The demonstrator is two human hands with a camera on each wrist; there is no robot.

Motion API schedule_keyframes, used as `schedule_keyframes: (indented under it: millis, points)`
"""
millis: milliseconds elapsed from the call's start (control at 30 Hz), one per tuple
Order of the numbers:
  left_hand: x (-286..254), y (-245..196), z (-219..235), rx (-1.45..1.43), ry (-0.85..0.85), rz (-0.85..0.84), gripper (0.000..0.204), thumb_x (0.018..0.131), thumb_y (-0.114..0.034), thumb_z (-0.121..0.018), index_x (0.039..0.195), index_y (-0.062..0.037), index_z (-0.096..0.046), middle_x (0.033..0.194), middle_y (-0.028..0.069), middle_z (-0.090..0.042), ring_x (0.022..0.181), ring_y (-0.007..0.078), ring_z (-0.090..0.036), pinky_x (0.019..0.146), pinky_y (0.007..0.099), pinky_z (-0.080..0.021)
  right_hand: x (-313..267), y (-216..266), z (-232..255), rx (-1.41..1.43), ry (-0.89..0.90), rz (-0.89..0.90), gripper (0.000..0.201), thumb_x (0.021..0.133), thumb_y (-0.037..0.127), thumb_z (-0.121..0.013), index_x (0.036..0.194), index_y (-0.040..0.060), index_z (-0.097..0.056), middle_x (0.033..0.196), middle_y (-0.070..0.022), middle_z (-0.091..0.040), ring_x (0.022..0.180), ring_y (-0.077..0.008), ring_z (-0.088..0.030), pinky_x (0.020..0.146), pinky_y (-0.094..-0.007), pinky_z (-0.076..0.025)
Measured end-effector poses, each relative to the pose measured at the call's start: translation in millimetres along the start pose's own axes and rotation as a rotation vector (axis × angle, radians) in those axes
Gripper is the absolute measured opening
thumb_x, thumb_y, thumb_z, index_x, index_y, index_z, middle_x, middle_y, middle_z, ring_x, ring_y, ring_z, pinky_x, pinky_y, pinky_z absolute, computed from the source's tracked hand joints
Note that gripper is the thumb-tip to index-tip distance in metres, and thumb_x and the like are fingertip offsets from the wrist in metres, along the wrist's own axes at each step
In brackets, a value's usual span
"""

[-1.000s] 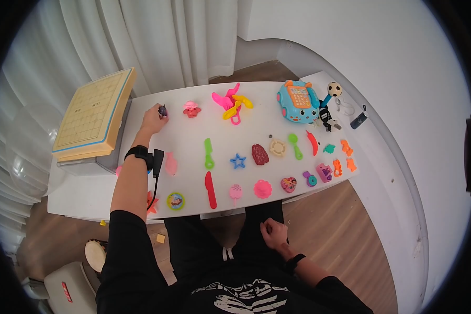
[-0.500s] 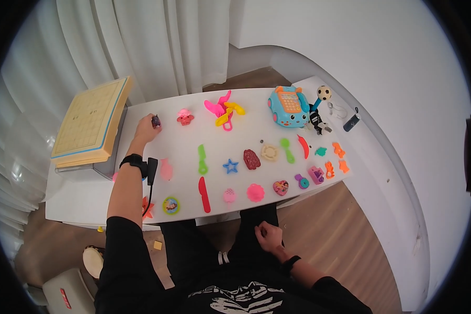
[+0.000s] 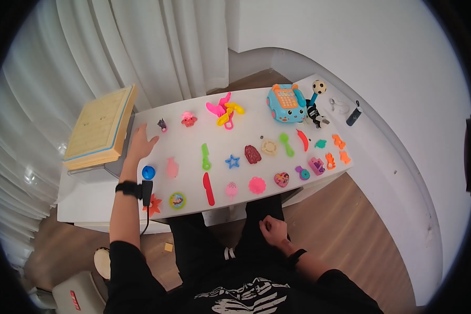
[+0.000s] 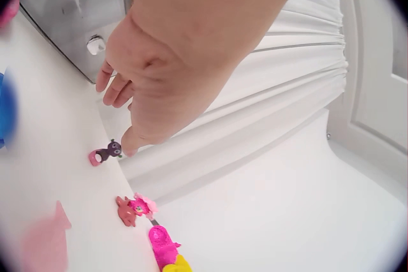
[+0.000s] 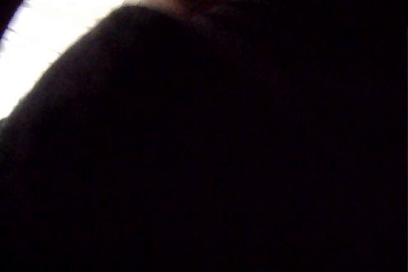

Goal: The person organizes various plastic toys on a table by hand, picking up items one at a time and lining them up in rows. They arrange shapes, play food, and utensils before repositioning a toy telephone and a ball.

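My left hand [image 3: 140,142] is over the left part of the white table, fingers extended and holding nothing. Just right of it stands a small dark purple figurine [image 3: 162,125] with a pink base; in the left wrist view the figurine [image 4: 107,152] is near the thumb. Further right sits a pink and red figurine [image 3: 188,119]. A blue round toy [image 3: 148,172] and a pale pink fish-shaped toy [image 3: 171,168] lie nearer my forearm. My right hand [image 3: 273,231] rests on my thigh with loosely curled fingers, empty. The right wrist view shows mostly dark cloth.
A board-topped box [image 3: 102,128] stands at the table's left end. Pink and yellow toys [image 3: 226,111] lie at the back, and a toy telephone [image 3: 288,104] stands back right. Several small toys, including a red knife [image 3: 208,189] and a green comb [image 3: 205,157], are spread along the front.
My left hand has let go of the dark purple figurine, drawn left of it and spread its fingers; the figurine stands on the table. The right hand stays on the thigh.
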State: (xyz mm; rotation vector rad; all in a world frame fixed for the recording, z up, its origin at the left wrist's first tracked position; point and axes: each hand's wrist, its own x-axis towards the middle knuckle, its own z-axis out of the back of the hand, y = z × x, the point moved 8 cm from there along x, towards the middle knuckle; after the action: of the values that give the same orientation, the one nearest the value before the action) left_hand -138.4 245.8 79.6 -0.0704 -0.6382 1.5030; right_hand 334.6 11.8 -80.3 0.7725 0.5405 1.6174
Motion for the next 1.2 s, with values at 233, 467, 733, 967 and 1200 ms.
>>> schedule_keyframes:
  millis: [233, 467, 733, 967, 1200]
  points:
    - [-107.2, -88.1, 56.7, -0.449, 0.104, 0.017, 0.040, 0.097, -0.017, -0.070, 0.133, -0.0028, -0.062, 0.124, 0.0147, -0.070, 0.110, 0.0247, -0.070, 0.088, 0.0337, -0.054, -9.4, -5.8, 4.8, -0.038, 0.036, -0.048, 0.022, 0.092, 0.024, -0.071, 0.079, 0.0094, -0.061, 0.061, -0.0085, -0.059, 0.056, -0.0303, -0.062, 0.053, -0.0417, -0.048]
    - [-251.9, -175.3, -30.7, -0.796, 1.079, -0.049, 0.026, 0.105, -0.023, -0.061, 0.116, -0.0022, -0.073, 0.105, 0.0099, -0.077, 0.099, 0.0169, -0.073, 0.086, 0.0317, -0.056, -8.0, -3.6, 1.5, -0.024, 0.010, -0.023, 0.023, 0.092, 0.023, -0.071, 0.078, 0.0088, -0.060, 0.060, -0.0081, -0.056, 0.054, -0.0292, -0.059, 0.052, -0.0412, -0.046]
    - [-318.1, -94.1, -138.0, 0.032, 0.621, -0.263, 0.026, 0.092, -0.041, -0.069, 0.101, -0.0194, -0.080, 0.113, -0.0022, -0.073, 0.116, 0.0199, -0.058, 0.099, 0.0459, -0.032, -3.0, 4.9, -9.6, -0.042, 0.042, -0.005, 0.023, 0.091, 0.024, -0.072, 0.078, 0.0090, -0.060, 0.057, -0.0079, -0.053, 0.051, -0.0288, -0.058, 0.051, -0.0404, -0.044]
    - [-315.4, -100.3, -165.1, -0.006, 0.721, -0.428, 0.023, 0.093, -0.039, -0.070, 0.089, -0.0185, -0.079, 0.101, -0.0030, -0.074, 0.105, 0.0177, -0.063, 0.093, 0.0436, -0.034, 1.0, 3.8, -13.9, -0.042, 0.036, -0.007, 0.022, 0.091, 0.023, -0.072, 0.078, 0.0098, -0.061, 0.058, -0.0082, -0.056, 0.053, -0.0285, -0.060, 0.051, -0.0410, -0.046]
    - [-328.2, -108.7, -175.7, -0.007, 0.880, -0.471, 0.018, 0.099, -0.028, -0.063, 0.102, -0.0158, -0.076, 0.103, 0.0012, -0.074, 0.102, 0.0200, -0.066, 0.100, 0.0447, -0.036, 0.5, 2.6, -8.0, -0.093, 0.073, -0.068, 0.022, 0.091, 0.024, -0.071, 0.078, 0.0095, -0.060, 0.061, -0.0086, -0.059, 0.057, -0.0310, -0.063, 0.053, -0.0429, -0.048]
